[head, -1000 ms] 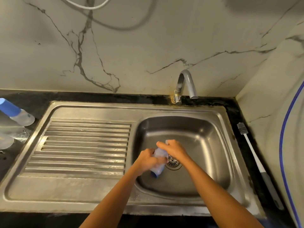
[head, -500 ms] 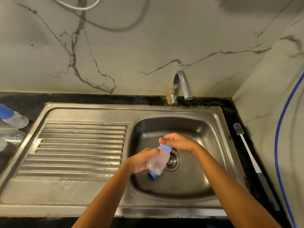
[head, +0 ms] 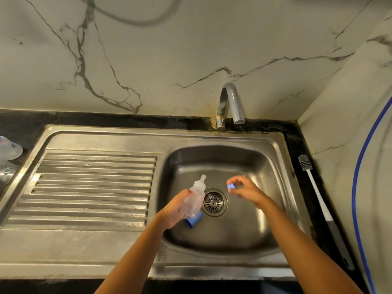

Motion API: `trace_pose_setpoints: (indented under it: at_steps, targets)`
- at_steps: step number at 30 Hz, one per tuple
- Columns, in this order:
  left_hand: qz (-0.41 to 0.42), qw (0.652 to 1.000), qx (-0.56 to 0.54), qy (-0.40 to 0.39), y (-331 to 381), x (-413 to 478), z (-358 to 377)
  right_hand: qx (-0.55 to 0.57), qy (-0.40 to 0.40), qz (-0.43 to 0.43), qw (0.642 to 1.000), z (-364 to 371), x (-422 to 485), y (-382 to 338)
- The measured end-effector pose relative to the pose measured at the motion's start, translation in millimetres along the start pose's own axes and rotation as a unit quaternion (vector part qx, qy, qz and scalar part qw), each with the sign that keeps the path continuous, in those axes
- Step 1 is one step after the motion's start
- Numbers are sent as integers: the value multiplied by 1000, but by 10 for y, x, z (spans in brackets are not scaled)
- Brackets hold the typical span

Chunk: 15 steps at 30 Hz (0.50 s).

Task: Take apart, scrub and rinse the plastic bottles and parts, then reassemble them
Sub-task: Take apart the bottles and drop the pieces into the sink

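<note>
Over the sink basin (head: pixel 250 164), my left hand (head: pixel 176 209) grips a small clear plastic bottle (head: pixel 195 198) with a blue base at its lower end and a clear teat at its upper end. My right hand (head: pixel 246 192), a short way to the right and apart from the bottle, pinches a small blue ring (head: pixel 230 185) between thumb and fingers. The drain (head: pixel 214 202) lies between the two hands. A second clear bottle (head: pixel 10 148) lies on the dark counter at the far left, partly cut off.
A grey tap (head: pixel 230 102) stands behind the basin with no water running. The ribbed drainboard (head: pixel 91 187) fills the left of the steel sink. A bottle brush (head: pixel 318 200) with a white and grey handle lies on the counter to the right.
My right hand has taken the blue ring off the bottle's top and moved right, away from it. The teat now shows bare. My left hand kept hold of the bottle.
</note>
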<state>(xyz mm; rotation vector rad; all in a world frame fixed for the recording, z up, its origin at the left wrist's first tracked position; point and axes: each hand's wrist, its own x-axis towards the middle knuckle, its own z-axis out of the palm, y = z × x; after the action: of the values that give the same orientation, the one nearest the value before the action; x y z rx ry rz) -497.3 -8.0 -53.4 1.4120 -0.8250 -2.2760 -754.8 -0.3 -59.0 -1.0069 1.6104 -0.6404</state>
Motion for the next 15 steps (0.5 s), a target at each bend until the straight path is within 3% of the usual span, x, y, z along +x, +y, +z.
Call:
trace_pose_setpoints:
  at_steps: [4, 8, 9, 11, 13, 15]
  targets:
    - [36, 993, 89, 65, -150, 116, 12, -235, -13, 107, 966, 157, -48, 838]
    - [34, 982, 159, 92, -182, 212, 15, -272, -23, 184, 944, 315, -107, 930]
    - [38, 978, 181, 95, -170, 225, 25, -244, -8, 176, 954, 335, -72, 834]
    - [53, 968, 223, 98, -146, 252, 36, -70, 22, 146, 987, 367, 30, 570]
    - [68, 959, 256, 97, -131, 291, 28, 102, 11, 130, 986, 417, 114, 266]
    - [75, 951, 286, 87, -96, 311, 31, 134, -8, 104, 985, 456, 179, 35]
